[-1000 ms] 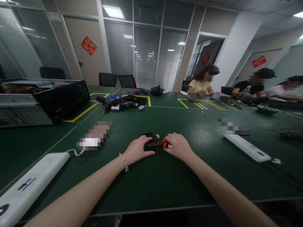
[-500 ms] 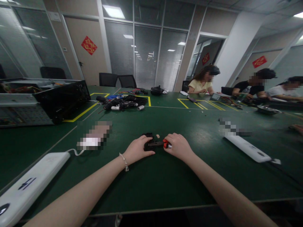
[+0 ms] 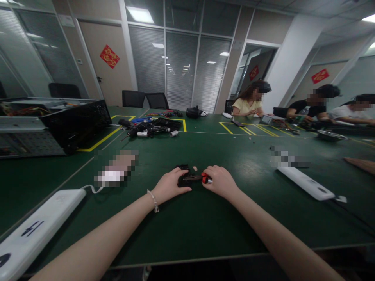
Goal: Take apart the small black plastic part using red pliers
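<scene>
My left hand [image 3: 167, 184] is closed around a small black part [image 3: 184, 169], holding it against the green table; its exact kind I cannot make out. From the right, pliers [image 3: 193, 178] with dark, narrow jaws and red handles reach onto that part. My right hand [image 3: 223, 182] grips the red handles, its fingers curled over them. The jaw tips lie against the dark part, so what they pinch cannot be seen. Just beyond the jaws, a small pale scrap [image 3: 195, 168] lies on the table.
An opened computer case [image 3: 79, 125] stands at the left. A white power bank [image 3: 43, 226] is cabled to a blurred-out phone; another power bank [image 3: 306, 183] lies right. Tools and black parts [image 3: 152, 127] are piled farther back. Several people sit at the far right.
Both hands, the pliers and the black part stay almost in place. At the right edge, a blurred brownish shape reaches farther into view over the table.
</scene>
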Action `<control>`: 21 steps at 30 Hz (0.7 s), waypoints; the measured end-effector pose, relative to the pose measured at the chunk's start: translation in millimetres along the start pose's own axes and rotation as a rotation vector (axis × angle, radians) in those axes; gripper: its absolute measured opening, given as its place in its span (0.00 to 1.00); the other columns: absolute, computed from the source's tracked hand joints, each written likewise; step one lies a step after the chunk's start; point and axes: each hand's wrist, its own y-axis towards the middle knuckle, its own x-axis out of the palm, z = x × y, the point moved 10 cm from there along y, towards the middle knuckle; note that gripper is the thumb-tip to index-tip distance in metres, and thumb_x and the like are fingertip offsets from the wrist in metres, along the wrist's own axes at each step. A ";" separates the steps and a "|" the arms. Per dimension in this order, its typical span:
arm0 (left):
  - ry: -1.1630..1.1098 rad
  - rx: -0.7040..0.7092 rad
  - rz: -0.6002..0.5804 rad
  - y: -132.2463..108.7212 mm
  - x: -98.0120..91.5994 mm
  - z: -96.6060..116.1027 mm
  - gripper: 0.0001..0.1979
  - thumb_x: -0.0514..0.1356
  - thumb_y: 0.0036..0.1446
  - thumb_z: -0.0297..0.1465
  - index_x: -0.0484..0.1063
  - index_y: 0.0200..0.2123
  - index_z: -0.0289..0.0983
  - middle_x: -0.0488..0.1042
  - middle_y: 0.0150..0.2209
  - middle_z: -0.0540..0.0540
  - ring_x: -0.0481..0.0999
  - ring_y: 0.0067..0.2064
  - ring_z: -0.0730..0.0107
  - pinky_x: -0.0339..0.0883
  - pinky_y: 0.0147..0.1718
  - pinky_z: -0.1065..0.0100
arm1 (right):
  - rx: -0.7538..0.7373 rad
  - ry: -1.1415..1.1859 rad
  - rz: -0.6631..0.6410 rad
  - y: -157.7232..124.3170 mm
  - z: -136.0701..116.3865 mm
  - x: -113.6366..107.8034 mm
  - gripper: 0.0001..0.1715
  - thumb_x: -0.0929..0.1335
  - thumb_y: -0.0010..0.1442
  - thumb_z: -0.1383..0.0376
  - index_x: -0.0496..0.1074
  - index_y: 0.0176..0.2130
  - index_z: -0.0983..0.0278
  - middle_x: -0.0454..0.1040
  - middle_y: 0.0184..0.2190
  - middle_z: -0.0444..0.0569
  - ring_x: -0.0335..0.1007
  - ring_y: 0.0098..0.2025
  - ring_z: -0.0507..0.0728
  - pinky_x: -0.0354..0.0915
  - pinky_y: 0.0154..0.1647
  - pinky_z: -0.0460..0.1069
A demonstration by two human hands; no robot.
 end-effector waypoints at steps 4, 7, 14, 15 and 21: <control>0.004 -0.007 0.004 -0.4 -0.9 0.0 0.30 0.60 0.45 0.45 0.62 0.52 0.40 0.65 0.47 0.44 0.69 0.43 0.58 0.65 0.36 0.63 | -0.026 -0.027 0.030 -0.6 -3.2 -4.5 0.11 0.65 0.50 0.61 0.70 0.34 0.64 0.71 0.32 0.48 0.62 0.33 0.54 0.57 0.34 0.48; 0.009 0.009 0.014 -0.6 -1.9 1.8 0.30 0.60 0.46 0.45 0.62 0.52 0.41 0.65 0.47 0.44 0.69 0.42 0.59 0.65 0.36 0.63 | -0.035 -0.039 0.045 -0.6 -4.1 -5.0 0.12 0.65 0.50 0.61 0.70 0.34 0.64 0.71 0.32 0.48 0.62 0.34 0.54 0.57 0.34 0.48; 0.004 0.053 0.002 -1.7 -0.9 6.1 0.25 0.59 0.48 0.44 0.65 0.49 0.43 0.65 0.46 0.46 0.69 0.41 0.61 0.65 0.37 0.63 | -0.007 -0.019 0.016 -0.8 0.1 1.2 0.11 0.65 0.50 0.61 0.69 0.34 0.63 0.70 0.31 0.47 0.62 0.33 0.53 0.57 0.33 0.47; 0.001 0.054 0.000 -1.8 -0.9 6.2 0.24 0.59 0.48 0.44 0.65 0.48 0.43 0.65 0.46 0.47 0.69 0.41 0.62 0.65 0.37 0.63 | -0.009 -0.021 0.020 -0.8 -0.4 0.2 0.11 0.65 0.50 0.61 0.69 0.34 0.63 0.70 0.31 0.47 0.62 0.33 0.53 0.57 0.33 0.47; -0.013 0.042 -0.007 -1.2 -0.8 5.1 0.24 0.60 0.47 0.44 0.66 0.48 0.43 0.65 0.45 0.47 0.70 0.41 0.62 0.65 0.37 0.63 | -0.044 -0.058 0.053 -1.2 -5.5 -6.7 0.12 0.65 0.50 0.61 0.69 0.34 0.64 0.71 0.32 0.48 0.62 0.34 0.54 0.56 0.34 0.48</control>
